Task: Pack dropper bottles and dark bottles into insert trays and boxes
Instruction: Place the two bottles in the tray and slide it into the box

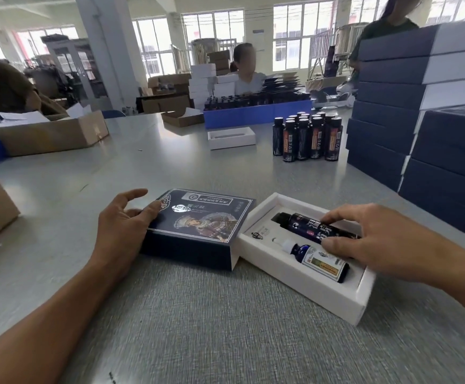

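A white insert tray (289, 284) lies on the grey table in front of me. In it lie a dark bottle (303, 225) and, nearer me, a blue dropper bottle (317, 259) with a white cap. My right hand (375, 239) reaches over the tray and pinches the dark bottle between forefinger and thumb. Left of the tray sits a dark printed box (198, 228); my left hand (123, 225) rests against its left edge, thumb on the lid, fingers spread.
A cluster of upright dark bottles (306, 137) stands farther back, with an empty white tray (231, 137) to its left. Stacked navy boxes (420, 120) wall off the right side. Cardboard cartons (51, 134) sit at the left. Several people are around the table.
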`<state>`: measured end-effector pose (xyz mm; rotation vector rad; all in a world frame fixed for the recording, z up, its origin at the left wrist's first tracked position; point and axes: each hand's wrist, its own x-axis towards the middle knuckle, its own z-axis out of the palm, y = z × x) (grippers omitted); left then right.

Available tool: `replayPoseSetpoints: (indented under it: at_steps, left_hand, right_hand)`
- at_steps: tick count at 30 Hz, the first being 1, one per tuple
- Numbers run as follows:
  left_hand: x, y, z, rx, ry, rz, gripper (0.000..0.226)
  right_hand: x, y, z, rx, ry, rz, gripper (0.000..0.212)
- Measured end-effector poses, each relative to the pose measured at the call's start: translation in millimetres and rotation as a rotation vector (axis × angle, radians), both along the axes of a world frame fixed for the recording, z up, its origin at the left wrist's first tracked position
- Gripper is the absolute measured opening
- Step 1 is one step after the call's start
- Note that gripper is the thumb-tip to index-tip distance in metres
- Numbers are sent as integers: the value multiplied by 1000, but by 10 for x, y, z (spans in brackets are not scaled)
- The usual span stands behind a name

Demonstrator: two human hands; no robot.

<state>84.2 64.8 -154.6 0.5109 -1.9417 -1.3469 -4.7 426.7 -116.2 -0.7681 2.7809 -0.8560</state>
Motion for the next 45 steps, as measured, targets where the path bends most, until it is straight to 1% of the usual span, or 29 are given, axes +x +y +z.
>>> replayPoseSetpoints:
  at_steps: [4,10,15,17,21,24,26,29,30,32,33,35,36,37,38,39,40,42,45]
  left_hand:
    - [-13,42,-24,3,26,-19,36]
    - [-7,42,-34,27,25,-12,28]
    - [-25,41,-34,13,-8,-24,13]
    - [-34,42,-23,6,-27,-41,9]
    - [-32,60,-10,-44,-92,-92,9]
    - [-19,68,6,-78,-132,-106,14]
    - [-33,92,16,-148,-174,-59,22]
    - [-50,163,27,-389,-249,149,28]
    - [-47,197,26,-429,-248,175,29]
    - [-48,248,8,-454,-272,118,34]
    - [-54,265,-4,-447,-307,60,38]
    - [-68,282,-9,-396,-358,-34,46]
    - [-74,280,3,-361,-354,-55,46]
    - [-79,266,10,-322,-337,-72,42]
    - [-81,254,19,-280,-309,-85,32]
    - [-89,234,16,-223,-282,-87,16]
    - [-90,230,28,-166,-267,-109,8]
    - [-114,195,-1,-124,-255,-151,23]
    - [-138,199,-33,-157,-274,-177,27]
  right_hand:
    - [61,-22,10,31,-5,106,27]
    - [74,17,70,52,-12,149,28]
    - [85,30,94,40,-35,186,28]
    - [95,22,97,33,-31,196,32]
    - [103,-14,84,26,-19,208,39]
    - [122,-37,83,26,-8,176,37]
    - [152,-55,77,29,-7,141,38]
    - [242,-161,3,21,76,67,44]
    - [288,-215,-36,21,127,43,46]
    - [392,-312,-88,25,205,19,54]
    - [436,-338,-89,29,210,28,61]
    - [491,-309,-24,52,151,89,84]
    - [506,-270,36,68,99,140,93]
    - [521,-229,104,83,32,206,97]
    - [549,-197,174,99,-43,274,98]
    - [583,-181,233,113,-116,333,99]
    - [615,-178,262,124,-171,378,99]
    - [671,-224,255,144,-192,432,100]
    - [705,-322,170,148,-81,438,107]
